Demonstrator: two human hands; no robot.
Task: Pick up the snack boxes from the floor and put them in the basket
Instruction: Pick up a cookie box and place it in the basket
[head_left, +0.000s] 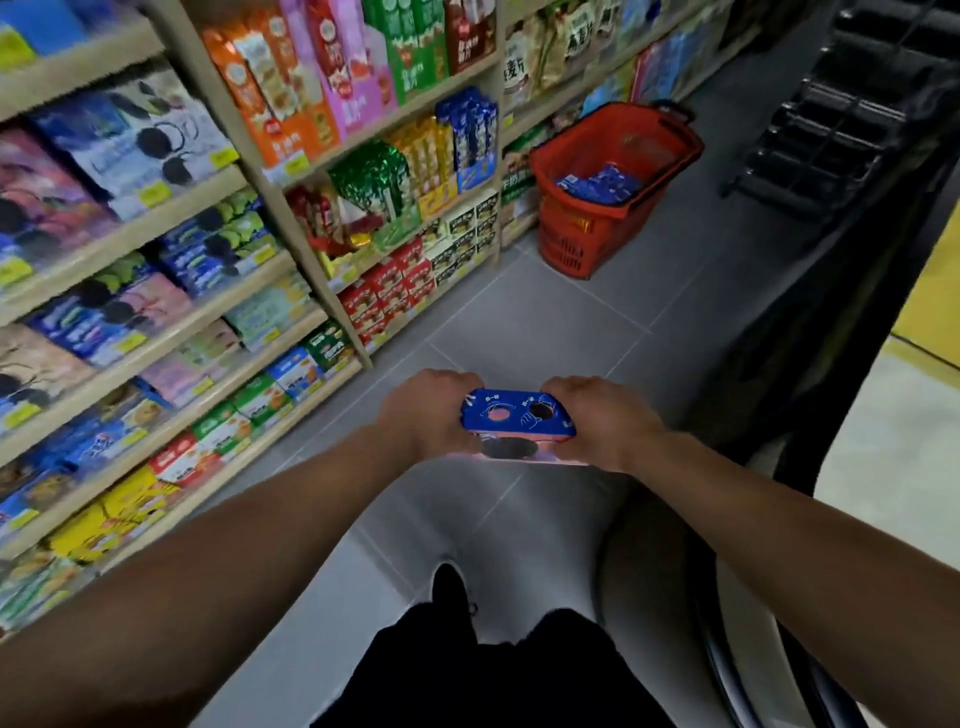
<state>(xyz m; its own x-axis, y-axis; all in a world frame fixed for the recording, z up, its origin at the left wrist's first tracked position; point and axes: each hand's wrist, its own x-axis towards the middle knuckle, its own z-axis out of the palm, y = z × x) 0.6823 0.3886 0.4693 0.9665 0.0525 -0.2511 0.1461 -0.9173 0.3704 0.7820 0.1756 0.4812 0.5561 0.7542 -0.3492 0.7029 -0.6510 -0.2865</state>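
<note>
A blue and pink snack box (519, 423) is held above the grey floor tiles between both hands. My left hand (428, 413) grips its left end and my right hand (605, 421) grips its right end, fingers curled over the far edge. The red basket (563, 228) stands on the floor further down the aisle, beside the shelves, well beyond the box. Several blue snack boxes (597, 184) lie inside it.
Wooden shelves (208, 332) packed with snack packs run along the left of the aisle. A black stand and dark fixture (841, 135) line the right side. Grey floor tiles (545, 322) stretch between my hands and the basket. My legs and one shoe (452, 587) show below.
</note>
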